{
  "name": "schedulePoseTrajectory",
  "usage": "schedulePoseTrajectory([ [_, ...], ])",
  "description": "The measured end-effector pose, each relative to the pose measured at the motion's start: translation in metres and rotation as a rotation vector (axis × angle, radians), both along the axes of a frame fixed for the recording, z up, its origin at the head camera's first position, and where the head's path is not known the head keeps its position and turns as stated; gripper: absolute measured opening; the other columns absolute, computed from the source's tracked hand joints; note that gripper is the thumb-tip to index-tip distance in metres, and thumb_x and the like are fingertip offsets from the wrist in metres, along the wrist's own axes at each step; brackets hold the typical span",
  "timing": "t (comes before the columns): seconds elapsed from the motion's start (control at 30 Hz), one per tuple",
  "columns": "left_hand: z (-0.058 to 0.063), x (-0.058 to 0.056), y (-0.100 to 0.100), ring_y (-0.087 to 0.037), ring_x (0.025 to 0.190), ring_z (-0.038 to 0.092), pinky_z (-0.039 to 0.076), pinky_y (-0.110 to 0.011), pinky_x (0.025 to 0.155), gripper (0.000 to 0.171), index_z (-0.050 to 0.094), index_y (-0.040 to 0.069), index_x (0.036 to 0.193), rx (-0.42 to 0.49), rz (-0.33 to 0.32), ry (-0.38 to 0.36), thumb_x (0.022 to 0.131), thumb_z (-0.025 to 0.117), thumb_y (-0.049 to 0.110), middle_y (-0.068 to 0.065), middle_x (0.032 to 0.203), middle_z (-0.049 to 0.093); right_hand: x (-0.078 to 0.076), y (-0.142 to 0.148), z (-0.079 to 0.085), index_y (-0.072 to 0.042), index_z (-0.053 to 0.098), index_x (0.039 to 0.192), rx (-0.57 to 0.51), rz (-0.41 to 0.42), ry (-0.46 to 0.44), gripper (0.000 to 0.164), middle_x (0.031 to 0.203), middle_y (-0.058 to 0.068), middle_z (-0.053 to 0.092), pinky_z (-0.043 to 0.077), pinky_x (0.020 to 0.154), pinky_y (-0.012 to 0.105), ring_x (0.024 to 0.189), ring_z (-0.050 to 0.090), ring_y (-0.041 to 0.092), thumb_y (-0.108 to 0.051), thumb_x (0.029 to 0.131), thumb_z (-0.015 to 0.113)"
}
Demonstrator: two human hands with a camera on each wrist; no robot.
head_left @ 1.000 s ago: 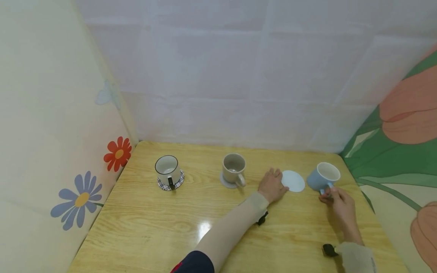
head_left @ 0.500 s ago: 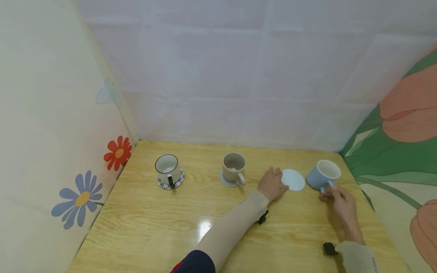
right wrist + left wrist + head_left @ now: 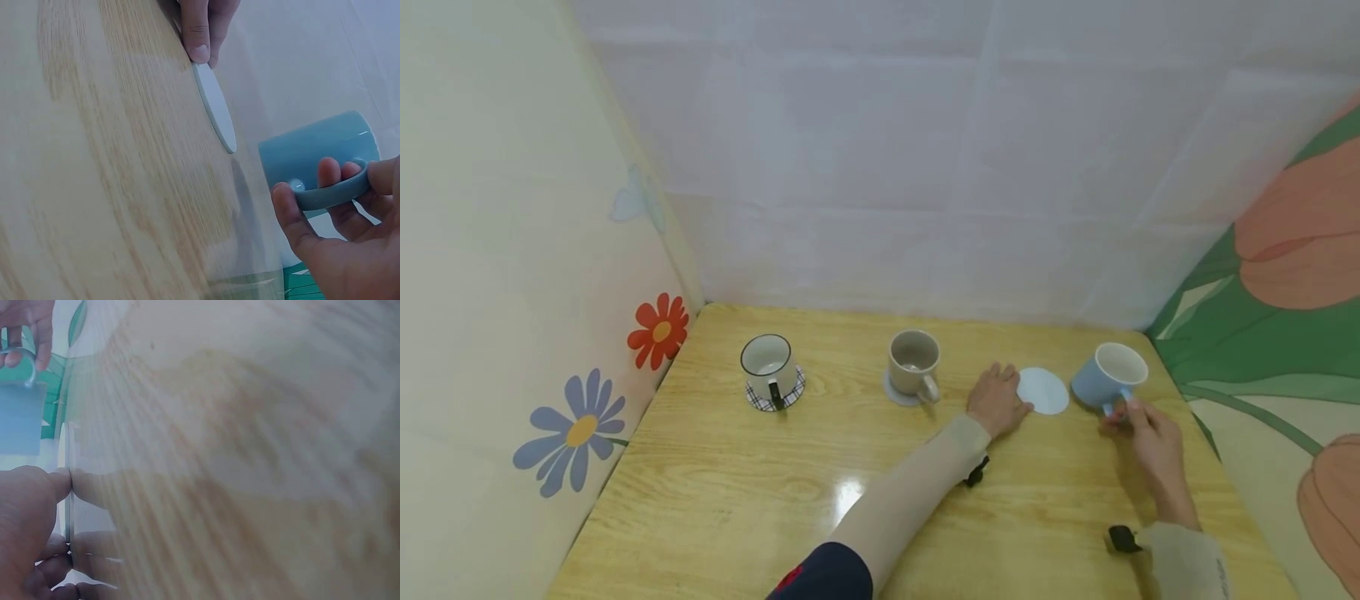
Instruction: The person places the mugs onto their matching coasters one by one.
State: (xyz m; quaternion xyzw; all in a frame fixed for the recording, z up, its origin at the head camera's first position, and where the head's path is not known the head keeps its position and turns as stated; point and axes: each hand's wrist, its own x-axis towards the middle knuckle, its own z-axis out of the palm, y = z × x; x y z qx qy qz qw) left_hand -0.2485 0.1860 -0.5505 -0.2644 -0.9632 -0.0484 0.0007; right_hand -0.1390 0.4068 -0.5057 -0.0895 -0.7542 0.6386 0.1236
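Observation:
My right hand (image 3: 1157, 454) pinches the handle of a light blue mug (image 3: 1093, 383) at the table's far right. The right wrist view shows that mug (image 3: 312, 147) tilted and raised a little off the wood. Just left of it lies a round white coaster (image 3: 1043, 392). My left hand (image 3: 996, 404) holds this coaster's left edge, thumb at the near side and fingers at the far side. Seen from the left wrist, the coaster (image 3: 67, 450) is edge-on between thumb and fingers; the blue mug (image 3: 22, 419) is beyond it.
A beige mug (image 3: 913, 367) stands on a grey round coaster (image 3: 897, 396) left of my left hand. Farther left, a white mug (image 3: 767, 367) with a black rim sits on a checked coaster (image 3: 797, 393). Cloth walls enclose the wooden table (image 3: 737, 483).
The blue mug has risen very slightly in my right hand. My left hand stays at the white coaster's edge. The head view has shifted a little.

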Motion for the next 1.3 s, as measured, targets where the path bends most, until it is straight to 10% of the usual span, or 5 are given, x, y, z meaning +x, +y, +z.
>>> schedulePoseTrajectory([
  [1.3, -0.001, 0.002, -0.002, -0.013, 0.145, 0.036, 0.028, -0.025, 0.119, 0.068, 0.047, 0.023, 0.149, -0.067, -0.025, 0.076, 0.098, 0.042, 0.067, 0.011, 0.156, 0.042, -0.003, -0.019, 0.001, 0.025, 0.052, 0.098, -0.088, 0.044, 0.154, 0.042, 0.082, 0.004, 0.073, 0.06, 0.073, 0.022, 0.077, 0.073, 0.011, -0.017, 0.104, 0.052],
])
